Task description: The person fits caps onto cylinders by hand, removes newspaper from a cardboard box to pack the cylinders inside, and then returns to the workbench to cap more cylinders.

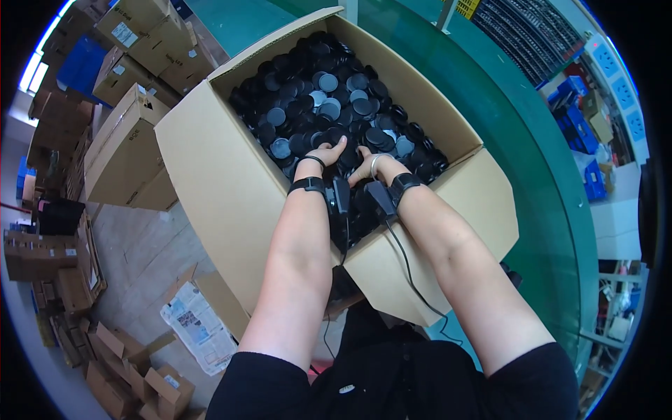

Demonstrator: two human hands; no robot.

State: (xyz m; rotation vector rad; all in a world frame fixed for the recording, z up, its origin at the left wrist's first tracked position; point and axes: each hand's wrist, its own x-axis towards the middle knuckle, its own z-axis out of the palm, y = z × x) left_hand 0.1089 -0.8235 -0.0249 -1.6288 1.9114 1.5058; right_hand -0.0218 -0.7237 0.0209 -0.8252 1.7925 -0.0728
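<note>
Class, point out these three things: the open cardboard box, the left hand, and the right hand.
open cardboard box point(210, 161), head view, bare outer side wall.
left hand point(323, 154), head view, back of hand.
right hand point(369, 162), head view, back of hand.

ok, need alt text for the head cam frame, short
Seen from above, a person's left hand and right hand reach into a large open cardboard box filled with black round caps, both hands dug into the pile. Each wrist wears a black strap with a small device. The box rests at a green table; more cardboard boxes are stacked to the left.

Stacked cartons point(126, 150) on floor, green table point(532, 175) right
</note>
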